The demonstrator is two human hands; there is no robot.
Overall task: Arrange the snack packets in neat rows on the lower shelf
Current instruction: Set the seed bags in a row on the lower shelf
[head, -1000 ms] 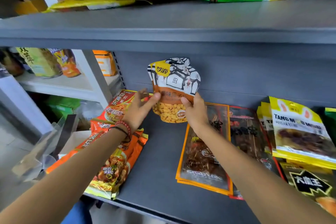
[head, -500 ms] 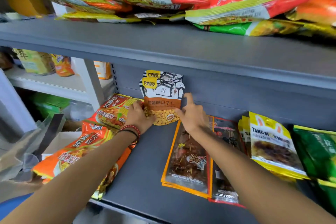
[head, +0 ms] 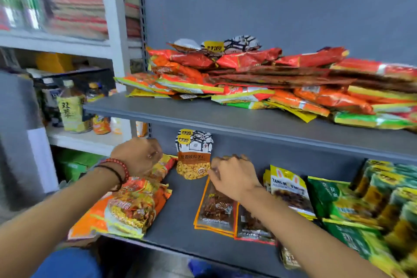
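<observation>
1. A person reaches with both arms into the lower shelf [head: 180, 228] of a grey store rack, where a black-and-white seed pouch [head: 194, 157] stands upright against the far back panel, its long axis vertical.

2. The pouch sits between the two hands. The right hand [head: 232, 176] is the nearer one, its fingertips at the pouch's lower right corner, touching or just short of it; motion blur makes it hard to say which. Its fingers are loosely curled and grip nothing that can be seen.

3. The left hand [head: 137, 157] hangs just left of the pouch, apart from it, above a heap of orange noodle packets [head: 130, 207] lying flat at the near left of the shelf. Its fingers are curled in; whether they pinch anything cannot be told.

4. Right of the pouch, flat brown skewer packets [head: 214, 212] lie with their long axes running near to far, then an upright yellow date packet [head: 288, 189] and green packets [head: 338, 205] further right.

5. The upper shelf [head: 225, 117] carries a loose pile of red and orange packets. Judging by the layout, the next row would start from the pouch, with the right hand best placed to steady it.
</observation>
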